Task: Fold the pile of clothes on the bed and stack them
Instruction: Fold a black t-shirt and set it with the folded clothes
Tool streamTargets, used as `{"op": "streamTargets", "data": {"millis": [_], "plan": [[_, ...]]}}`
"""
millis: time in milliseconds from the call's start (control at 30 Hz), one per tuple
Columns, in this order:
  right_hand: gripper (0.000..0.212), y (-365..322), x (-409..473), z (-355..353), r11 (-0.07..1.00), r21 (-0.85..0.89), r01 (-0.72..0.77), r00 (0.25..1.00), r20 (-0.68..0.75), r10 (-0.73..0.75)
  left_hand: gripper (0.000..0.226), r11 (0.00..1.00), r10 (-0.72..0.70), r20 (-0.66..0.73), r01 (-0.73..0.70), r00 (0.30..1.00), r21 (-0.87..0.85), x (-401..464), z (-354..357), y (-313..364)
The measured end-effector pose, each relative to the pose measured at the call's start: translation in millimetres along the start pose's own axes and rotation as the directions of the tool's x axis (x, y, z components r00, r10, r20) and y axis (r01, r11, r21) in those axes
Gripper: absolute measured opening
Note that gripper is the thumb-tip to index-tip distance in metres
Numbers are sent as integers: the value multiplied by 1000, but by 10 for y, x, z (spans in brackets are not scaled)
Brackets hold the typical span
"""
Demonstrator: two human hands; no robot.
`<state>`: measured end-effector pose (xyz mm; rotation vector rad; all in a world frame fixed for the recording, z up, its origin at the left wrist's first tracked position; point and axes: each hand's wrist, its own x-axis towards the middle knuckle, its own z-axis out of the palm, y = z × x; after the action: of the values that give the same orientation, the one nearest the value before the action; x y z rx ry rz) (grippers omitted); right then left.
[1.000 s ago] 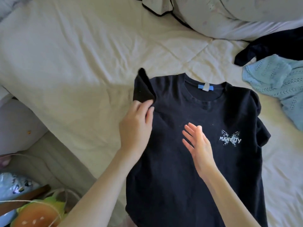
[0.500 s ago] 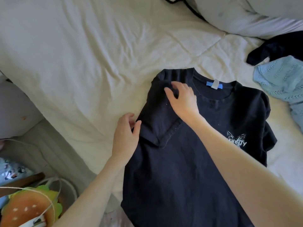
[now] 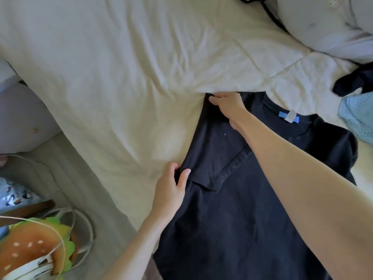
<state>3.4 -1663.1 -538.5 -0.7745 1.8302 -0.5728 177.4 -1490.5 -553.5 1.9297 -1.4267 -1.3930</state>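
Note:
A black T-shirt [image 3: 238, 209] lies face up on the cream bed [image 3: 121, 77], its blue neck label at the far end. Its left sleeve is folded inward over the chest. My left hand [image 3: 171, 188] pinches the shirt's left edge just below that sleeve, thumb on top of the cloth. My right hand [image 3: 226, 106] reaches across the shirt and grips the fabric at the left shoulder corner. My right forearm hides much of the chest.
A light blue knitted garment [image 3: 357, 118] and a dark garment [image 3: 355, 79] lie at the right edge. Pillows [image 3: 323, 27] sit at the far right. Left of the bed, low down, are a burger-shaped cushion [image 3: 32, 251] and white straps.
The sleeve went from raised to folded flat on the chest. My right hand moved up-left to the shoulder corner and closed on it; my left hand slid down the edge and pinched it.

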Motion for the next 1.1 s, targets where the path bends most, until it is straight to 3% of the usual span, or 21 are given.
{"op": "streamTargets", "data": {"millis": [67,200,267,300,367,433,500,567,633,800,867,967,1033,1100], "plan": [[26,95,-25,-8,996,-35,86,996,-33,-87,18,999,-41,26,41,999,-7,47,-28,-2],[23,337,-241,-223,928,-322,186,971,-86,-224,19,996,-85,60,85,995,-1,60,-87,37],[29,528,-381,-427,907,-398,141,973,-116,-202,23,997,-22,3,22,1000,77,-4,-112,97],[31,627,-444,-528,904,-411,114,978,-115,-175,26,982,76,-51,-66,996,175,-44,-120,113],[34,797,-547,-695,931,-362,42,994,-77,-75,35,807,400,-70,-315,914,499,-123,-81,135],[29,906,-596,-791,974,-222,-37,997,-71,21,40,558,593,101,-497,799,665,-183,1,141],[19,961,-630,-824,997,-38,-72,989,-131,66,49,419,581,311,-604,752,678,-208,89,161],[16,1015,-669,-825,994,66,-81,975,-200,93,58,326,474,453,-629,755,706,-220,170,180],[19,1100,-757,-838,994,71,-86,967,-236,100,56,274,410,479,-606,776,747,-226,210,224],[14,1462,-1267,-1142,999,13,-53,936,-347,54,52,266,382,485,-596,787,757,-257,374,373],[11,1656,-1474,-1375,999,7,-37,887,-460,37,56,291,352,517,-616,780,732,-250,556,455],[11,1971,-1661,-1784,991,-39,-129,753,-654,72,66,259,358,582,-677,730,689,-251,926,582],[21,2191,-1700,-2046,969,-8,-246,638,-754,156,75,228,365,624,-717,690,659,-286,1204,684],[34,2400,-1679,-2273,920,129,-369,539,-777,325,86,261,342,632,-716,695,647,-351,1471,753]]}}
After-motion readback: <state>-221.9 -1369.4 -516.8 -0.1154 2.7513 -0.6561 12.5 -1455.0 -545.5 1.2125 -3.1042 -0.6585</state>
